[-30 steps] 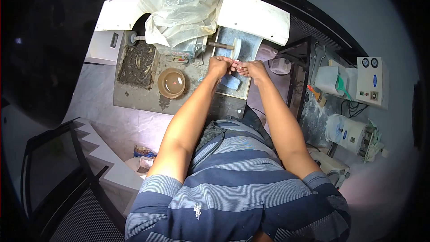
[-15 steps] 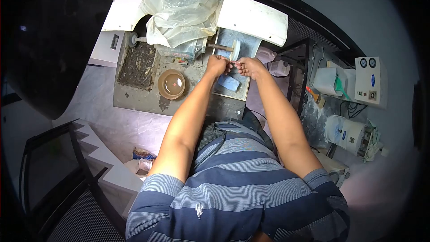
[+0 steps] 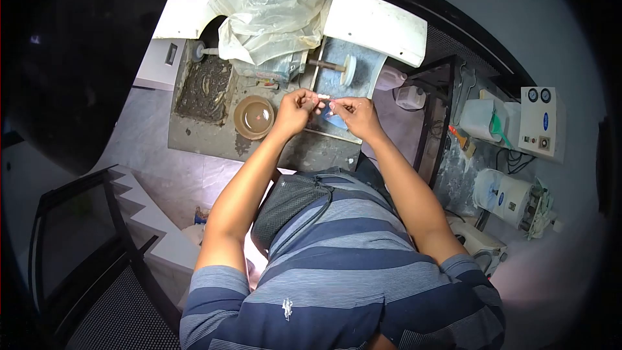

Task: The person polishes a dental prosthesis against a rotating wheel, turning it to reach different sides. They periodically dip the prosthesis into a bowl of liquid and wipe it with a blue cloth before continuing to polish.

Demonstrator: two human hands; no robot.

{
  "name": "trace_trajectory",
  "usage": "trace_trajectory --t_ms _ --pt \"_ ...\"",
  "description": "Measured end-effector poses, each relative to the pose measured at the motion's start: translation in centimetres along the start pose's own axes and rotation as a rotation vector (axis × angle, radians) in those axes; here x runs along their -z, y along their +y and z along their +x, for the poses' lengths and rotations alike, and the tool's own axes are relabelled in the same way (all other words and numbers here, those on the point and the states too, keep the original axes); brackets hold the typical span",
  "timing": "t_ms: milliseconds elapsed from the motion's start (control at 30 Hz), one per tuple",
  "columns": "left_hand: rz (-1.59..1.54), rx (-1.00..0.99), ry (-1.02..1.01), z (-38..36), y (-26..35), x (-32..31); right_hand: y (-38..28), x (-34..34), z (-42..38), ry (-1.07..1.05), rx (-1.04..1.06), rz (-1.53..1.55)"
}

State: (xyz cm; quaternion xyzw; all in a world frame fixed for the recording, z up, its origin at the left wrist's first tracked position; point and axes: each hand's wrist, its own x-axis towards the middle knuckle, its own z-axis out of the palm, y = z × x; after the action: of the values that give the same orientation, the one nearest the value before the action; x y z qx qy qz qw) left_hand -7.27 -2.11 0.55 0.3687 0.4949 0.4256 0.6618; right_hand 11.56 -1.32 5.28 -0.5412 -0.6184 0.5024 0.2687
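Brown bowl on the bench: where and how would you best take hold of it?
I'd grip the brown bowl by its round rim, coming from the near left: the left hand is close by on its right. Better keep it level: there seems to be liquid inside.

A white box (image 3: 538, 131) with two gauges (image 3: 533, 95) stands near a pale container (image 3: 475, 116) and an orange-handled brush (image 3: 461, 139).

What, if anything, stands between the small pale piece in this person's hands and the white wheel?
Nothing visible does. The left hand and right hand pinch the small pale piece in their fingers, apart from the white wheel; the gap over the blue tray looks unobstructed.
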Motion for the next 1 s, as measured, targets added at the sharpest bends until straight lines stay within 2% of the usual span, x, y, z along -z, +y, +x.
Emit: trace_trajectory --t_ms 100,167,233,300,367,433,500,600,633,700,733,800,1000 --pt "0.138 -0.021 0.011 -3.4 0.5 2.0 1.4 -1.5 -0.4 -0.01 -0.021 -0.066" --pt "0.422 -0.06 0.146 -6.0 0.3 3.4 2.0 -2.4 -0.4 -0.025 0.002 -0.094" --pt "0.434 -0.087 0.221 -8.4 0.6 4.7 2.0 -3.3 -0.5 -0.124 -0.113 -0.247" --pt "0.479 -0.233 0.511 -10.1 0.5 6.5 2.9 -4.6 -0.2 -0.143 -0.109 -0.264" --pt "0.413 -0.274 0.711 -10.7 -0.1 9.2 3.0 -5.7 -0.1 -0.127 -0.116 -0.207" --pt "0.409 -0.189 0.838 -10.7 0.4 10.5 2.4 -6.4 0.3 -0.135 -0.121 -0.15" --pt "0.583 -0.216 0.841 -9.8 0.7 10.8 1.6 -6.8 0.5 -0.183 -0.142 -0.155" --pt "0.908 -0.245 0.664 -7.4 0.7 10.3 3.4 -7.8 1.1 -0.205 -0.082 -0.334" --pt "0.908 -0.254 0.661 -6.4 0.7 9.7 3.2 -7.6 0.9 -0.197 -0.079 -0.336" --pt "1.278 0.093 0.408 -4.6 0.6 9.1 2.9 -7.2 0.2 -0.14 -0.092 -0.266" --pt "1.277 0.088 0.404 -4.0 0.4 9.2 3.0 -6.9 -0.2 -0.134 -0.093 -0.268" --pt "1.498 0.204 0.183 -2.6 -0.2 9.2 3.3 -5.4 -0.9 -0.163 -0.145 -0.284" --pt "1.504 0.176 0.172 -1.1 -1.8 9.8 4.1 -1.4 -3.1 -0.044 -0.189 -0.212"
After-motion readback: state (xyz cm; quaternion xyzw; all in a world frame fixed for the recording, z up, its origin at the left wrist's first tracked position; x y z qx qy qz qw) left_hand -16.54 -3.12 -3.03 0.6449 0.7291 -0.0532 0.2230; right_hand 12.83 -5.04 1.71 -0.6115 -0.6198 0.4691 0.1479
